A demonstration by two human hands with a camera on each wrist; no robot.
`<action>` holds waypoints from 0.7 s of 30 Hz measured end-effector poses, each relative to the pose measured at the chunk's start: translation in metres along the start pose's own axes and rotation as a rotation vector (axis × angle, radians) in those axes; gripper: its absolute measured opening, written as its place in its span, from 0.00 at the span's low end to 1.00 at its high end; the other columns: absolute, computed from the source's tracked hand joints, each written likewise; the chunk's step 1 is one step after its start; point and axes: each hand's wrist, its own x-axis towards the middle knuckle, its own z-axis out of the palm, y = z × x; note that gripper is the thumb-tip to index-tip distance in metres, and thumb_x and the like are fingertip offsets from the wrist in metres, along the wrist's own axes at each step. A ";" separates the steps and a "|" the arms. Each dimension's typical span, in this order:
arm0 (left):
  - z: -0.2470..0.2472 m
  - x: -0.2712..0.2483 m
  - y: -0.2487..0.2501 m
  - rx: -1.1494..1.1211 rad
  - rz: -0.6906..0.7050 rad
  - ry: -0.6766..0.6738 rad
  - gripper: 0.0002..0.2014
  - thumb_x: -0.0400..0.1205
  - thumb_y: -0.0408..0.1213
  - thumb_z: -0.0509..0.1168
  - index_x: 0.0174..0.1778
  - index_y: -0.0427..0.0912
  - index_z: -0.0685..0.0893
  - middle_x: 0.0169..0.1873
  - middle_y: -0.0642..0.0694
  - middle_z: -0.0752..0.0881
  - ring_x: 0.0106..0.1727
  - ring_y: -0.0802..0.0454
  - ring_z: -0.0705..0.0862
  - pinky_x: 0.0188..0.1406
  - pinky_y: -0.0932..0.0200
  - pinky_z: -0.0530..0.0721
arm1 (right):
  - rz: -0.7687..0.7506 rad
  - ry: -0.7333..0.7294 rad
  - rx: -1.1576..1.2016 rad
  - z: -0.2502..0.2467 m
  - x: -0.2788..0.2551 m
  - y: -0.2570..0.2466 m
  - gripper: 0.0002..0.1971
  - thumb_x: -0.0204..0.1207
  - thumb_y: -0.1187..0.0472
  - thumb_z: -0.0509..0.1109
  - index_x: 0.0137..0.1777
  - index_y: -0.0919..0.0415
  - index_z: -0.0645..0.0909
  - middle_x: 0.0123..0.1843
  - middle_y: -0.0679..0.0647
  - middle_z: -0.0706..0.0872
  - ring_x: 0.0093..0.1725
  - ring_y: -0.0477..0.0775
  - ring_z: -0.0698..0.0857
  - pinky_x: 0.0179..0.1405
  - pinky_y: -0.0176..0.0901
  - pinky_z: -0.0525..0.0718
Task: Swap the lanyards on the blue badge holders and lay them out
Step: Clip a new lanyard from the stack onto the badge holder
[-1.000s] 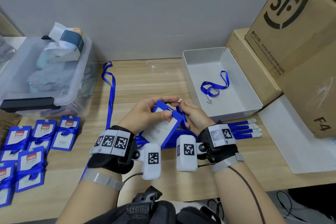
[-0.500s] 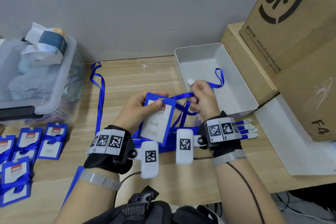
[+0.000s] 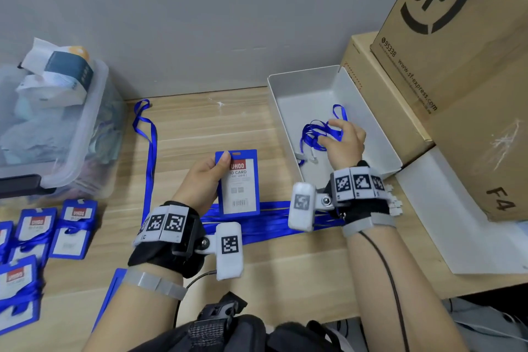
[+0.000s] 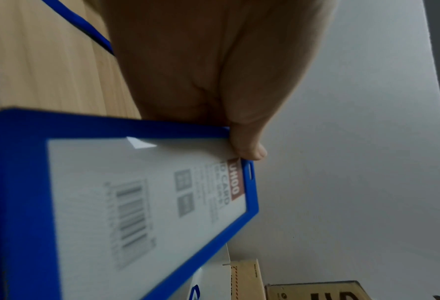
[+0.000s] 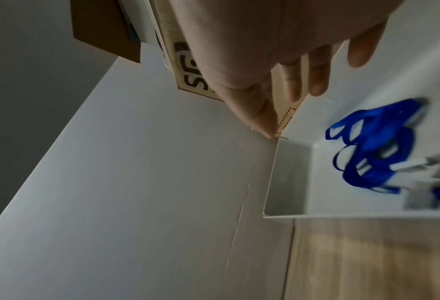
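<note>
My left hand [image 3: 213, 173] grips a blue badge holder [image 3: 240, 183] by its left edge, thumb across the top corner, and holds it upright above the table. No lanyard hangs from the holder [image 4: 136, 203], and the left hand [image 4: 214, 71] shows close up there. Over the white tray [image 3: 303, 86] my right hand [image 3: 341, 141] hovers with spread fingers. A loose pile of blue lanyards [image 3: 314, 134] lies under it. In the right wrist view the right hand [image 5: 278, 50] holds nothing and the lanyards [image 5: 375, 146] rest on the tray [image 5: 285, 182] floor.
A row of blue lanyards [image 3: 268, 220] lies flat under my wrists. One long lanyard [image 3: 150, 157] runs up the table at the left. Badges wrapped in lanyards [image 3: 71, 226] are laid out at far left below a plastic bin [image 3: 57, 128]. Cardboard boxes [image 3: 457, 80] stand at right.
My right hand pulled the lanyard off the holder, carried it right into the white tray and let go. My left hand kept the holder and turned it upright.
</note>
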 end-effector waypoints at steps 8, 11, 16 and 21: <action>-0.001 -0.006 -0.011 0.014 -0.008 0.044 0.16 0.85 0.43 0.54 0.43 0.39 0.83 0.33 0.50 0.90 0.38 0.55 0.88 0.41 0.58 0.86 | 0.009 -0.085 0.259 0.006 -0.053 0.034 0.13 0.76 0.55 0.68 0.31 0.57 0.78 0.25 0.51 0.80 0.19 0.39 0.75 0.23 0.30 0.76; 0.002 -0.011 -0.015 0.019 -0.007 0.034 0.15 0.85 0.43 0.54 0.44 0.40 0.83 0.36 0.49 0.89 0.41 0.52 0.87 0.49 0.52 0.84 | 0.096 0.045 0.201 -0.006 -0.056 0.056 0.20 0.79 0.49 0.63 0.28 0.59 0.77 0.24 0.52 0.78 0.23 0.45 0.76 0.27 0.35 0.77; 0.016 -0.016 -0.024 0.032 -0.016 0.022 0.14 0.84 0.43 0.56 0.41 0.41 0.84 0.35 0.48 0.89 0.43 0.48 0.85 0.58 0.41 0.80 | 0.310 0.394 0.140 -0.033 -0.041 0.108 0.10 0.76 0.56 0.67 0.50 0.62 0.79 0.49 0.58 0.84 0.50 0.56 0.81 0.46 0.40 0.74; 0.033 -0.018 -0.032 0.042 -0.011 -0.026 0.13 0.84 0.40 0.56 0.41 0.42 0.85 0.35 0.50 0.89 0.43 0.48 0.84 0.57 0.42 0.80 | 0.503 0.407 -0.036 -0.045 -0.032 0.142 0.26 0.71 0.60 0.71 0.69 0.48 0.71 0.70 0.63 0.66 0.68 0.64 0.70 0.66 0.55 0.75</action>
